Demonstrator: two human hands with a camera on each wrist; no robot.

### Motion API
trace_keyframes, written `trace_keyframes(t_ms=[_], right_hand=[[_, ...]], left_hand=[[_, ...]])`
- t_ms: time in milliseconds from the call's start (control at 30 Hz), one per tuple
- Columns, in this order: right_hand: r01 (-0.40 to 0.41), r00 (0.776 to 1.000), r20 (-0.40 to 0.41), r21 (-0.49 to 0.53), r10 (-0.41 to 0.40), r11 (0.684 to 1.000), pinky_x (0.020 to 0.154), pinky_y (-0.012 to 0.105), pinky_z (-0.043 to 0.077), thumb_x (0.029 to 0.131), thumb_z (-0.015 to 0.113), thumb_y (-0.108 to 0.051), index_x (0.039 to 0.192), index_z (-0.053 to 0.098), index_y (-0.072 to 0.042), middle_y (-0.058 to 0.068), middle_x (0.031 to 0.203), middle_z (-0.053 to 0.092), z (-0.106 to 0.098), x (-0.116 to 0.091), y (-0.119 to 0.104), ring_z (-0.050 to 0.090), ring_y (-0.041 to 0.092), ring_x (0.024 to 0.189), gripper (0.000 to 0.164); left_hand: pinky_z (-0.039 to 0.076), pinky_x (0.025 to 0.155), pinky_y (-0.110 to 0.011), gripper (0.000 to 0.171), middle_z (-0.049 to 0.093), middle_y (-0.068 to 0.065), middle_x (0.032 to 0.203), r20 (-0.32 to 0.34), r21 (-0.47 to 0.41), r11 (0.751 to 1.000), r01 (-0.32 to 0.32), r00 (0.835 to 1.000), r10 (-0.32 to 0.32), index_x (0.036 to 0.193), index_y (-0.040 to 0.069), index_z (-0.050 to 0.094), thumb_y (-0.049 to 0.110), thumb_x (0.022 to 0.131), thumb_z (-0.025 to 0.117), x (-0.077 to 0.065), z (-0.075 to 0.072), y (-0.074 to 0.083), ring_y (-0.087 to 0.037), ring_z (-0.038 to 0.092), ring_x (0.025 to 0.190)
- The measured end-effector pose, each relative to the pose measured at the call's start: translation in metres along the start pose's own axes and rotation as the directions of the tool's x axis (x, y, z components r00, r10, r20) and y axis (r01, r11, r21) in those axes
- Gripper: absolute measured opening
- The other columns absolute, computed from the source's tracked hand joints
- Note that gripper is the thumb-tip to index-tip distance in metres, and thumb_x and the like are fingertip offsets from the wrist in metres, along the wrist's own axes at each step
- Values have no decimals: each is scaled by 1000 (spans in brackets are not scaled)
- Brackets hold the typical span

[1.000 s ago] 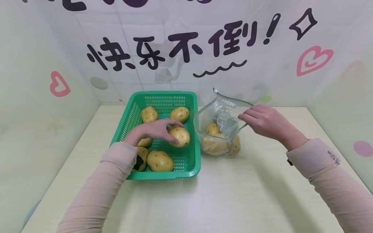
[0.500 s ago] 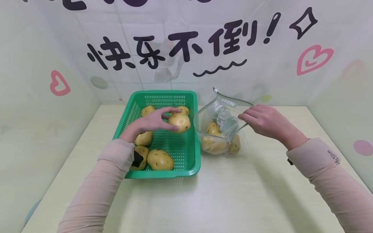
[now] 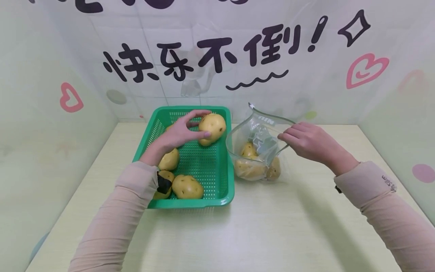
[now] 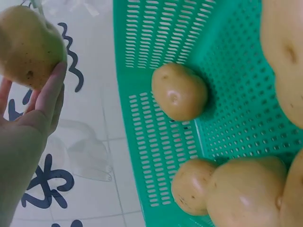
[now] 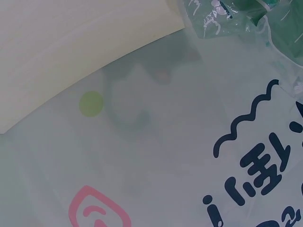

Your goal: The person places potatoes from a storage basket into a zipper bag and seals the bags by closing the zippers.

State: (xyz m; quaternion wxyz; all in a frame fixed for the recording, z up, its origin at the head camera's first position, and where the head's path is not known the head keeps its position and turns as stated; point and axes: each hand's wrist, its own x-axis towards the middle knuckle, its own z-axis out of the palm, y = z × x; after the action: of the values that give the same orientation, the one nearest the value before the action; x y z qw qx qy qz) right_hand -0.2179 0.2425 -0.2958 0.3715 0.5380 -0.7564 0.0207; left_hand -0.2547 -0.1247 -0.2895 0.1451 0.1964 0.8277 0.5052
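Note:
A potato [image 3: 215, 126] is held between the thumb and fingers of my left hand [image 3: 180, 132], raised over the back right part of the green basket [image 3: 190, 204]. In the left wrist view this potato [image 4: 31, 47] shows above the basket's rim. Several other potatoes [image 3: 187, 187] lie inside the basket. Right of it, a clear zip bag [image 3: 261, 151] stands with its mouth spread and some potatoes [image 3: 249, 168] in its bottom. My right hand [image 3: 306, 141] pinches the right side of the bag's mouth. That hand is outside the right wrist view, where a bag corner [image 5: 213, 19] shows.
Basket and bag stand side by side on a pale wooden table [image 3: 258, 230]. A printed white sheet [image 3: 217, 87] with black characters hangs behind them, and pale side panels [image 3: 401, 113] flank the table. The basket's right rim lies between the held potato and the bag.
My left hand has lifted the potato up from the basket, toward its back rim and slightly right. My right hand and the bag have stayed in place.

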Motion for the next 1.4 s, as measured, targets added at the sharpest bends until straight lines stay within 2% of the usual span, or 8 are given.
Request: trace_keyframes(t_ms=[133,367,633,1000,1233,1400], right_hand=[[-4,1000,1,-5,4,1000,58,36,53,90,38,4,90,66,-1,6,75,68,0,0,0,61,22,66,28],[-1,1000,5,-5,1,1000,58,37,54,84,46,7,90,66,-1,7,75,68,0,0,0,62,23,65,22],[-11,1000,0,-1,11,1000,57,36,53,91,39,2,90,66,-1,6,74,68,1,0,0,61,22,65,27],[-8,1000,-9,3,8,1000,56,35,52,93,37,1,89,65,-1,7,73,67,2,-1,0,60,22,63,29],[-10,1000,-10,-4,10,1000,56,35,52,95,36,0,89,65,-1,6,74,67,3,-2,0,61,22,64,30],[-7,1000,-12,-6,7,1000,55,35,52,94,36,1,89,65,-1,7,74,67,3,-1,0,60,22,64,29]], left_hand=[[39,106,-54,64,33,-1,153,-24,-21,999,-25,999,24,144,24,39,24,87,68,0,1,5,-33,34,139],[41,106,-53,66,32,1,153,-62,-64,996,-60,996,56,144,26,40,21,86,69,-2,5,13,-32,34,139],[43,104,-53,68,29,3,154,-76,-109,991,-75,995,67,144,25,40,19,83,71,-3,12,24,-29,33,140],[48,102,-44,69,33,0,151,-46,-161,976,-144,989,138,142,20,42,11,81,73,1,29,38,-26,41,135],[53,96,-39,68,34,-2,150,-15,-122,981,-148,989,147,140,22,44,13,81,75,4,41,47,-27,47,131],[51,99,-38,67,34,1,149,6,-90,982,-166,986,168,140,22,45,16,80,75,7,47,52,-24,43,133]])
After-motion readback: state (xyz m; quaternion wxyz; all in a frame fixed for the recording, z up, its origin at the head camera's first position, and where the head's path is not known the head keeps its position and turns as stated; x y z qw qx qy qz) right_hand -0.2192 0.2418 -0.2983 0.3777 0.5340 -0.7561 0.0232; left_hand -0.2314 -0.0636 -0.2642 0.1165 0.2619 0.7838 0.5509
